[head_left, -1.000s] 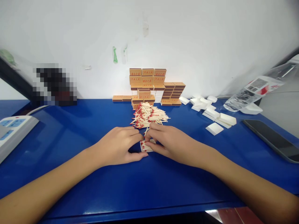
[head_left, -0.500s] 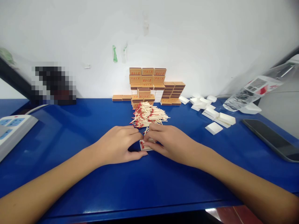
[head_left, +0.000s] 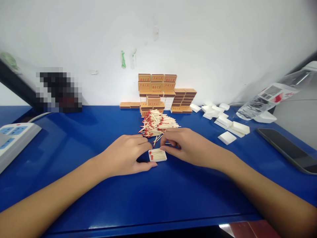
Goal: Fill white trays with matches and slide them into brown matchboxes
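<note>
A small white matchbox tray (head_left: 162,160) lies on the blue table with several red-headed matches (head_left: 158,154) in it, heads to the left. My left hand (head_left: 131,153) holds the tray at its left end, index finger at the back edge and thumb along the front. At the tray's back right corner is my right hand (head_left: 182,143), fingers bent, thumb and index tips slightly apart with nothing visible between them. Just behind both hands is a heap of loose matches (head_left: 158,124), with a few stray ones at its front.
Matchboxes (head_left: 157,86) stand stacked against the wall. Empty white trays (head_left: 227,138) lie scattered at the right, near a tilted water bottle (head_left: 262,102) and a phone (head_left: 287,148). On the left is a power strip (head_left: 18,138).
My right hand has drawn back to the right from over the tray, uncovering the matches inside. My left hand has stayed at the tray. The view has shifted slightly.
</note>
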`<state>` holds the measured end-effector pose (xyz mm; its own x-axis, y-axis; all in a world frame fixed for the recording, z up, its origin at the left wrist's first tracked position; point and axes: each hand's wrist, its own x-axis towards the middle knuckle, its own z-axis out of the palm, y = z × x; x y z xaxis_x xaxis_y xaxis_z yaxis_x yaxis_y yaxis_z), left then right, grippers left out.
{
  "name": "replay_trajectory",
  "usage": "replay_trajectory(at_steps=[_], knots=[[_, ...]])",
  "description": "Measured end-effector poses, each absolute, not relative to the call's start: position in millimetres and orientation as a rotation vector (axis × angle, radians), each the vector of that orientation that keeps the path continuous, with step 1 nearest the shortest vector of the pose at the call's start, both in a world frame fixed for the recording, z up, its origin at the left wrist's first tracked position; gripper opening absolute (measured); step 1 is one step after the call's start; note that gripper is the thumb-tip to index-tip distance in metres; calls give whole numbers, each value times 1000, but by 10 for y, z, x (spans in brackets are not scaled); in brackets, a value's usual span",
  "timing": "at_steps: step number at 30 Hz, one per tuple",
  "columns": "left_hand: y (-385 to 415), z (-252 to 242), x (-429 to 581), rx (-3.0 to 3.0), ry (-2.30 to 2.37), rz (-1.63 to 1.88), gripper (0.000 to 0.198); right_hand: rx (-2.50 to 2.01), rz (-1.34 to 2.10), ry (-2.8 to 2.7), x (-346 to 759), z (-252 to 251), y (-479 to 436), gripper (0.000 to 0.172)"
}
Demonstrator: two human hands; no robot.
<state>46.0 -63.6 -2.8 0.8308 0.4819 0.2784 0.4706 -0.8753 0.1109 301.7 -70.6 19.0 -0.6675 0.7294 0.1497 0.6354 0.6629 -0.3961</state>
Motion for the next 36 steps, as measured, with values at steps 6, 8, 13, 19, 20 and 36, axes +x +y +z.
replay_trajectory(at_steps=[6,8,13,19,20,36], knots=[[-646,-28,468,2974,755,465,34,-1262,342,-2608,3131,156,-631,5],[-649,-30,466,2972,750,467,34,-1338,415,-2650,3195,164,-605,7],[-652,-35,447,2966,769,460,35,-1284,493,-2642,3190,219,-633,15],[-642,-23,457,2953,786,453,35,-1137,495,-2643,2958,236,-853,11],[-641,-22,459,2952,786,453,35,-1129,473,-2650,2943,220,-858,12],[-655,-15,461,2971,769,436,35,-1250,360,-2665,3030,15,-520,12]])
